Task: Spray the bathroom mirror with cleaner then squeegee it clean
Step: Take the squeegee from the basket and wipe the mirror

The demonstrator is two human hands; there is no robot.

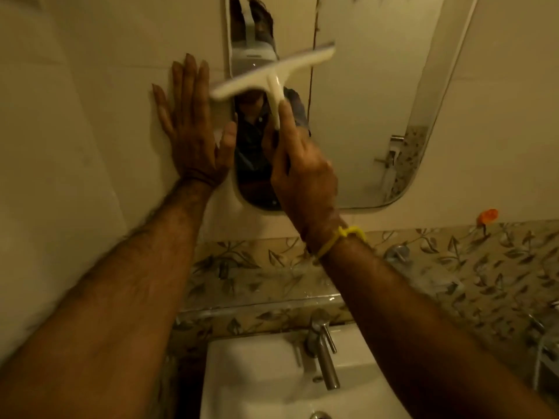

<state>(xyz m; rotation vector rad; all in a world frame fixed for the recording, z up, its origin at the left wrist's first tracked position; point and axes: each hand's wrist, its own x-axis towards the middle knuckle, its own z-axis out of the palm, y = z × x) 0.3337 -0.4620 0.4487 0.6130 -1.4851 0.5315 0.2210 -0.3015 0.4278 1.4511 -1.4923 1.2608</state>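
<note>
Wall [75,116]: plain cream tile; patterned leaf tile band below. Mirror [363,101]: mounted on wall, rounded corners. Basin [257,382]: white, below mirror, nothing visible in it; chrome tap [325,355] at its back edge. Left hand [189,128]: fingers spread flat on wall, thumb at mirror's left edge. Right hand [302,179]: clamped on handle of white squeegee [272,74], blade tilted across mirror's left part; contact unclear. Yellow band [341,237] on right wrist.
</note>
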